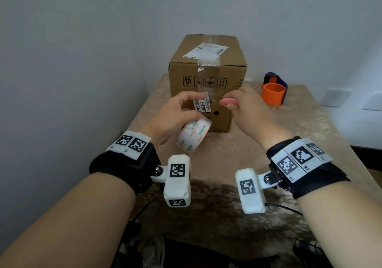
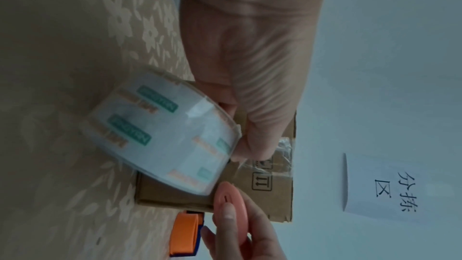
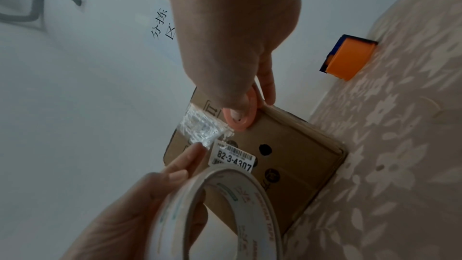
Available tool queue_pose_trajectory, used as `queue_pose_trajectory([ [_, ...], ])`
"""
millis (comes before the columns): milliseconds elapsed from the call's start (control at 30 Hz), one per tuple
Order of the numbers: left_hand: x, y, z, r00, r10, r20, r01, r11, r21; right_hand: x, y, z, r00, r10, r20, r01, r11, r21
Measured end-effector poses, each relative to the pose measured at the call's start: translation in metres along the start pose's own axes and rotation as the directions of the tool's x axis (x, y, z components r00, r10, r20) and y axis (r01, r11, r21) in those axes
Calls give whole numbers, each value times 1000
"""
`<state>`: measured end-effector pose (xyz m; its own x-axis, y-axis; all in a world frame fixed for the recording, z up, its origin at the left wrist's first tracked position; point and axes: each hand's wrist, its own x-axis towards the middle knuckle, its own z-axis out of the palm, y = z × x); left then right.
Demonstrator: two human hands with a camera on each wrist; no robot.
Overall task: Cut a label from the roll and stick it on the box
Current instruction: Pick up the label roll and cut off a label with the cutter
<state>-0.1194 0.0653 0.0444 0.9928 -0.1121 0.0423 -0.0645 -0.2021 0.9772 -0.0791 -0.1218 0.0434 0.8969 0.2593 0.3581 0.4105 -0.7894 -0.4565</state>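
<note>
A brown cardboard box stands on the table against the wall. My left hand grips a white roll printed in green and orange, held just in front of the box. Its index finger and thumb frame a white label printed 82-3-4307 on the box's front face; I cannot tell whether the label is stuck down. In the right wrist view the label lies flat against the box above the roll. My right hand pinches a small pink cutter right of the label.
An orange ring with a blue-and-orange dispenser sits at the table's back right. A shipping label and clear tape cover the box top. The patterned tablecloth spreads in front; cables hang at the near edge. A paper sign hangs on the wall.
</note>
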Motion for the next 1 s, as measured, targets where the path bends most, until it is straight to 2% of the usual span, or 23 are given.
queue_pose_trajectory([
  [167,-4,-2,-1,1000,7,0,-7,1000,-2,-1,-1,-1,1000,6,9,-6,1000,22],
  [500,-22,6,2,997,37,73,-39,999,29,-12,15,-7,997,54,47,-57,996,68],
  [633,-24,14,14,997,72,30,-74,996,57,-19,33,-13,993,106,42,-108,992,58],
  [733,-23,18,26,991,136,20,-137,982,130,-24,45,-19,985,171,15,-172,978,116],
  [833,-17,21,41,977,202,63,-210,967,147,-26,55,-22,971,241,-1,-236,952,196],
  [1000,16,24,79,962,228,149,-260,934,246,-25,69,-22,936,351,-25,-327,894,307],
])
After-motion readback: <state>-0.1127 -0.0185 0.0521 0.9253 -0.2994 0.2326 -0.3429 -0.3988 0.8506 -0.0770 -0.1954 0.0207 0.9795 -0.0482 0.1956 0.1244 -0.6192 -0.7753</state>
